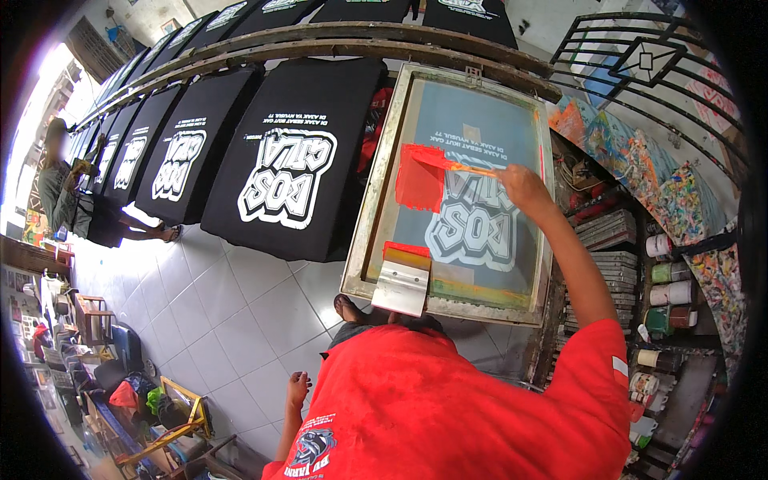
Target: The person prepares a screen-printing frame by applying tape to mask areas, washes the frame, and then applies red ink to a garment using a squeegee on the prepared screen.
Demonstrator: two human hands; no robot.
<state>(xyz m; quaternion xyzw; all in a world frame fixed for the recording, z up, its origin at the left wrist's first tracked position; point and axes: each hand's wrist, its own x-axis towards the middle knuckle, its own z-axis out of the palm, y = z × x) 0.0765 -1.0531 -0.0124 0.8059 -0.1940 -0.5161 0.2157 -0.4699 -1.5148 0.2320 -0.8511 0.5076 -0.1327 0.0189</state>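
Observation:
My right hand (526,190) is closed around the handle of a red-smeared ink spatula (472,169). The tool's head lies in a thick patch of red ink (419,189) on a printing screen (416,120). White lettering shows through the blue mesh beside the ink. A metal-handled squeegee (402,286) leans over the screen's near left edge, with red ink along its blade. My left hand (298,390) hangs low at my left side, away from the screen; its fingers are loosely apart and hold nothing.
Black T-shirts (276,156) with white prints hang along wooden rails (320,38) to the left. Ink pots (668,294) fill shelves at right, near an ink-splattered sheet (640,176) and black metal bars (640,60). Another person (68,188) stands far left. A yellow frame (188,408) lies lower left.

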